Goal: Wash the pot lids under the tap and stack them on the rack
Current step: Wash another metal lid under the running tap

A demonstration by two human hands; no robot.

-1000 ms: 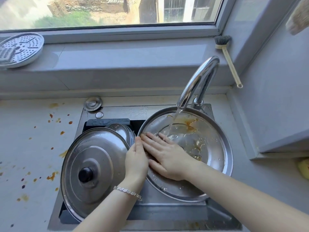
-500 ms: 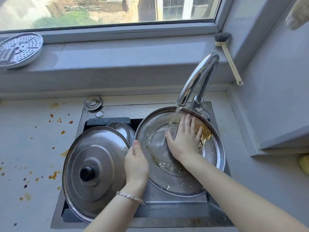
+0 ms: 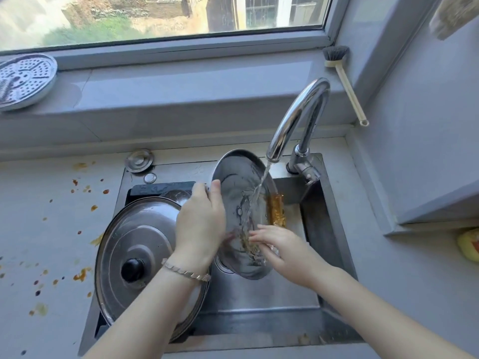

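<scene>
1. Centre of the frame: the left hand point(image 3: 201, 224) grips the small lid point(image 3: 238, 182) by its left rim, thumb hooked over the edge and fingers curled behind it.
2. That lid stands steeply tilted over the sink point(image 3: 259, 312), its hollow inner face turned to the right.
3. The tap point(image 3: 298, 117) is running, and its stream point(image 3: 261, 182) lands on the lid's inner face.
4. Brown greasy water point(image 3: 277, 211) runs off the lid's right edge.
5. The right hand point(image 3: 282, 251), at centre right, lays straight, close-set fingers flat on the lower inner face of the lid; it grips nothing.
6. Lower left of the sink: the big lid point(image 3: 145, 244) with a black knob point(image 3: 132, 266) lies dome up, leaning on the sink's left edge, partly behind the left wrist and its bracelet point(image 3: 185, 270).
7. The counter point(image 3: 51, 229) at left is spotted with orange splashes.
8. Upper left, a perforated steamer plate point(image 3: 23, 81) rests on the sill; upper right, a brush point(image 3: 344, 81) leans in the corner.
</scene>
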